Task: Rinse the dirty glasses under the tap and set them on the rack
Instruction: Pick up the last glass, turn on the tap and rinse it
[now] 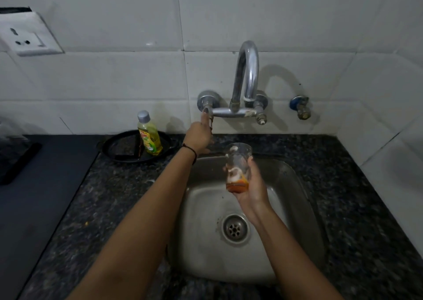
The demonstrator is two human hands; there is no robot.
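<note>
A clear glass (238, 162) with orange residue at its bottom and white smears inside is held upright over the steel sink (297, 185) by my right hand (251, 192). The glass sits below the curved chrome tap (248, 70). No water runs from the spout. My left hand (199, 137) reaches up to the tap's left handle (209, 116) and its fingers close around it. No rack is in view.
A yellow dish-soap bottle (150, 135) stands on a black round tray (119, 148) left of the sink. A small blue valve (301, 107) juts from the tiled wall at right. The drain (235, 228) lies mid-basin. A dark granite counter (103, 208) surrounds the sink.
</note>
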